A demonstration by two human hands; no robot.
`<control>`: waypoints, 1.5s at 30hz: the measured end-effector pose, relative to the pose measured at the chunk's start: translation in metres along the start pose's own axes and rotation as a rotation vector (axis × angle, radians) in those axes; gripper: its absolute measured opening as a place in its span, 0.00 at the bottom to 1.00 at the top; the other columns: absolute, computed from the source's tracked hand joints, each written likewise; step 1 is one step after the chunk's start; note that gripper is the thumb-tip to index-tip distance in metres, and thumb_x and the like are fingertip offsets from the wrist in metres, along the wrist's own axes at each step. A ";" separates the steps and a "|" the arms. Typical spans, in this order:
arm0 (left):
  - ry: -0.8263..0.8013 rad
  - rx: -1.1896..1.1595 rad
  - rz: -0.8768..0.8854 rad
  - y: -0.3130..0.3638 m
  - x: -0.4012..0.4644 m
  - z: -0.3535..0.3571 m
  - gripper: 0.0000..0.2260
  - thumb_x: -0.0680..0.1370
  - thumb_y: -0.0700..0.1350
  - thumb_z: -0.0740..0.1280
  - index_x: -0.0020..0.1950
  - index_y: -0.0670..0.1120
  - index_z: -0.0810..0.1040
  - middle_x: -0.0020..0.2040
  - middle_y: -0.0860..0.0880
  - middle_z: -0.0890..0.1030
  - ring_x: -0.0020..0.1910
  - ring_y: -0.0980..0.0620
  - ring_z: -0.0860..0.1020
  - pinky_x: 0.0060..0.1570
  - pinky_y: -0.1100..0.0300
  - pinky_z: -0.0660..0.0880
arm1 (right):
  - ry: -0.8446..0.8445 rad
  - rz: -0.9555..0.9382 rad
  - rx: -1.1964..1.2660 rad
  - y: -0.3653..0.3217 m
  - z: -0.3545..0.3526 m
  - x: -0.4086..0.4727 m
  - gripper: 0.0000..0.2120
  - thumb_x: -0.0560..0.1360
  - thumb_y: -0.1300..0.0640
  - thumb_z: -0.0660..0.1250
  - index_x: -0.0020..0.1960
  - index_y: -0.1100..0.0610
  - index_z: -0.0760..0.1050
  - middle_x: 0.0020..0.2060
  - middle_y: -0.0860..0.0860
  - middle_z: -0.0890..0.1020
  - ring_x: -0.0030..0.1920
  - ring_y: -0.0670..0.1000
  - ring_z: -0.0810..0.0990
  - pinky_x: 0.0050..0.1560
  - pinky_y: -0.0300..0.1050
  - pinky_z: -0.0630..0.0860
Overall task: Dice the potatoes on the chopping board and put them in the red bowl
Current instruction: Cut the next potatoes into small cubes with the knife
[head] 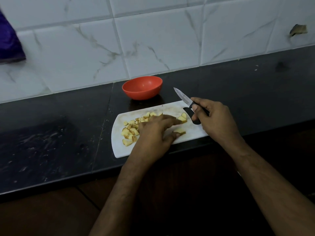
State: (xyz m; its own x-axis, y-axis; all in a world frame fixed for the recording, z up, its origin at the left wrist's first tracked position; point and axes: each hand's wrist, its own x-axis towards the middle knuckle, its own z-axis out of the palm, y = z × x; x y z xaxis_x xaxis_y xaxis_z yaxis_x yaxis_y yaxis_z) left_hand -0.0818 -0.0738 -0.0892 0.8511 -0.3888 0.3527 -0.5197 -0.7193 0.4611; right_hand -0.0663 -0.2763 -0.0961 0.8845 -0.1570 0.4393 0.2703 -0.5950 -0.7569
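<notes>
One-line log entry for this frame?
left hand on potato pieces | right hand holds knife raised | red bowl empty

hands: 2, left hand and right hand | knife: 1 | chopping board: 1 | red bowl: 1 | diced potato pieces: many, too heaped and part-hidden to count | purple cloth: 1 | desk: 1

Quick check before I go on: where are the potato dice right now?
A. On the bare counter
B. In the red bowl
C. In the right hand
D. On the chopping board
D: the dice lie heaped on the board by the left hand; the bowl looks empty.
</notes>
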 end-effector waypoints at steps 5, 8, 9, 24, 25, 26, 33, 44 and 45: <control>0.179 0.117 -0.174 -0.002 -0.001 0.000 0.12 0.80 0.46 0.69 0.61 0.59 0.78 0.64 0.60 0.75 0.67 0.56 0.66 0.60 0.56 0.53 | -0.001 -0.001 -0.006 0.001 0.001 0.000 0.17 0.82 0.48 0.62 0.69 0.47 0.75 0.36 0.41 0.84 0.41 0.36 0.82 0.46 0.36 0.76; 0.218 0.132 -0.181 -0.001 -0.003 0.005 0.10 0.81 0.49 0.66 0.61 0.57 0.80 0.60 0.58 0.78 0.64 0.55 0.68 0.60 0.54 0.56 | 0.000 -0.005 0.000 0.002 0.001 0.001 0.17 0.82 0.48 0.63 0.69 0.47 0.75 0.37 0.41 0.84 0.41 0.36 0.82 0.46 0.35 0.76; 0.174 0.173 -0.152 0.002 -0.004 0.007 0.11 0.81 0.53 0.65 0.62 0.57 0.79 0.61 0.58 0.77 0.65 0.54 0.67 0.61 0.52 0.58 | 0.000 -0.007 -0.002 0.002 0.001 0.001 0.16 0.82 0.48 0.63 0.69 0.46 0.75 0.37 0.41 0.84 0.41 0.36 0.82 0.46 0.36 0.76; 0.061 0.165 -0.104 0.001 0.002 0.009 0.15 0.83 0.55 0.59 0.70 0.59 0.71 0.65 0.58 0.74 0.66 0.55 0.64 0.61 0.50 0.57 | -0.003 0.003 0.007 0.002 0.001 -0.001 0.15 0.82 0.48 0.63 0.68 0.45 0.76 0.38 0.40 0.85 0.41 0.35 0.81 0.41 0.33 0.71; 0.080 0.149 -0.119 0.001 0.001 0.010 0.15 0.82 0.58 0.60 0.68 0.58 0.73 0.64 0.58 0.74 0.65 0.55 0.64 0.63 0.49 0.58 | -0.003 0.001 0.002 0.002 0.001 -0.001 0.15 0.82 0.48 0.63 0.68 0.45 0.76 0.38 0.40 0.85 0.41 0.34 0.81 0.41 0.33 0.71; 0.088 0.140 -0.131 0.002 0.000 0.010 0.16 0.80 0.61 0.61 0.66 0.58 0.74 0.62 0.59 0.74 0.64 0.55 0.65 0.64 0.48 0.59 | -0.004 -0.003 -0.008 0.002 0.001 -0.001 0.15 0.82 0.48 0.63 0.68 0.45 0.76 0.38 0.40 0.84 0.41 0.34 0.81 0.41 0.33 0.71; 0.085 0.151 -0.107 0.001 0.002 0.010 0.11 0.79 0.59 0.64 0.59 0.59 0.76 0.55 0.60 0.73 0.61 0.57 0.66 0.63 0.49 0.59 | 0.033 -0.060 -0.116 -0.008 0.001 -0.017 0.17 0.81 0.47 0.63 0.69 0.44 0.74 0.41 0.39 0.85 0.47 0.36 0.82 0.49 0.34 0.76; 0.069 0.106 -0.097 -0.003 0.002 0.007 0.11 0.77 0.57 0.65 0.59 0.59 0.76 0.55 0.60 0.74 0.60 0.56 0.65 0.63 0.47 0.60 | -0.147 -0.002 -0.300 -0.045 -0.021 -0.088 0.20 0.79 0.48 0.61 0.70 0.41 0.73 0.47 0.40 0.83 0.49 0.39 0.80 0.48 0.28 0.71; 0.073 0.101 -0.101 -0.003 0.002 0.007 0.11 0.77 0.57 0.65 0.59 0.59 0.77 0.55 0.60 0.74 0.60 0.57 0.65 0.63 0.48 0.59 | -0.157 0.002 -0.321 -0.047 -0.023 -0.087 0.19 0.79 0.48 0.61 0.69 0.41 0.74 0.46 0.41 0.84 0.49 0.39 0.80 0.49 0.32 0.74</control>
State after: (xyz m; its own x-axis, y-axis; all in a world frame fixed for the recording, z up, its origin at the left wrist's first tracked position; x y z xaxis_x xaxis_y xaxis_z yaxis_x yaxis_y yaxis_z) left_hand -0.0779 -0.0766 -0.0959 0.8892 -0.2715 0.3684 -0.4184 -0.8084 0.4141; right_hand -0.1648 -0.2528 -0.0882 0.9393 -0.0504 0.3393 0.1571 -0.8161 -0.5561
